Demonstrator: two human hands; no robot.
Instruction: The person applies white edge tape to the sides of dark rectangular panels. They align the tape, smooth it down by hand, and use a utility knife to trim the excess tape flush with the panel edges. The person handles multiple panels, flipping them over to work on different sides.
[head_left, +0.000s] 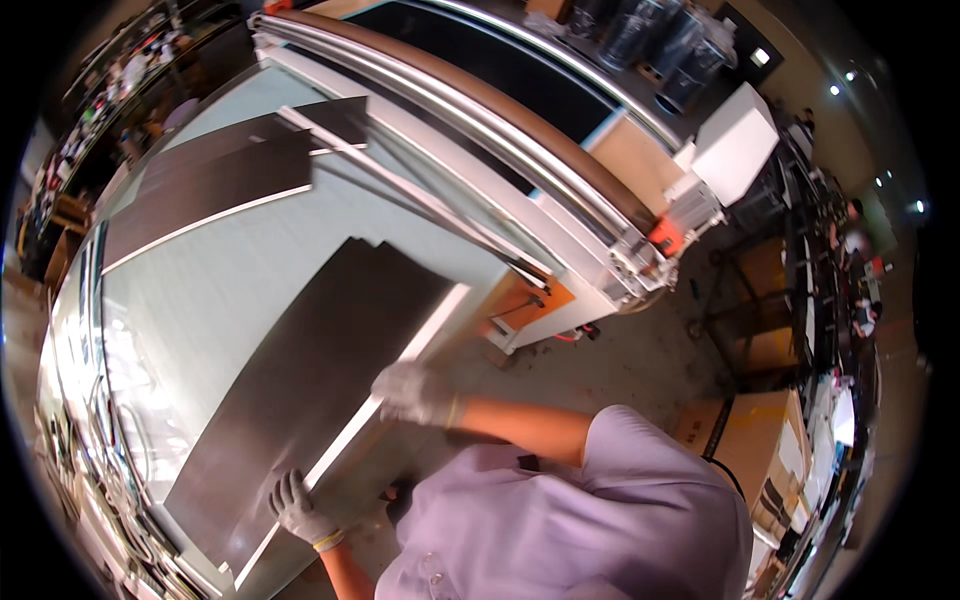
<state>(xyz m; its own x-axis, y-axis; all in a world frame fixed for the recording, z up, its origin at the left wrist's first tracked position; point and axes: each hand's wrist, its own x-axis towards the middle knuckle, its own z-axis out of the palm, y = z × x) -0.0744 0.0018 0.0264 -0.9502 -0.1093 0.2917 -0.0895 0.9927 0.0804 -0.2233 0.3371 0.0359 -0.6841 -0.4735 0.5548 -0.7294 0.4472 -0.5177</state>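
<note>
A long dark panel (310, 370) with a white edge lies slantwise on a pale table (200, 320); its far end looks stepped, like stacked layers. My left hand (300, 512), in a grey glove, rests at the panel's near end with its fingers spread over the white edge. Farther along that same edge is my right hand (415, 393), also gloved. Motion smears it, so its grip on the panel is unclear. More dark panels (220, 180) with white edges lie across the table at the far left.
Beyond the table runs a machine with long rollers (470, 120) and a dark bed. A pale bar (400, 190) slants across the tabletop toward an orange corner piece (530, 300). Cardboard boxes (750, 430) and dark racks stand to the right; cluttered shelves (100, 110) line the left.
</note>
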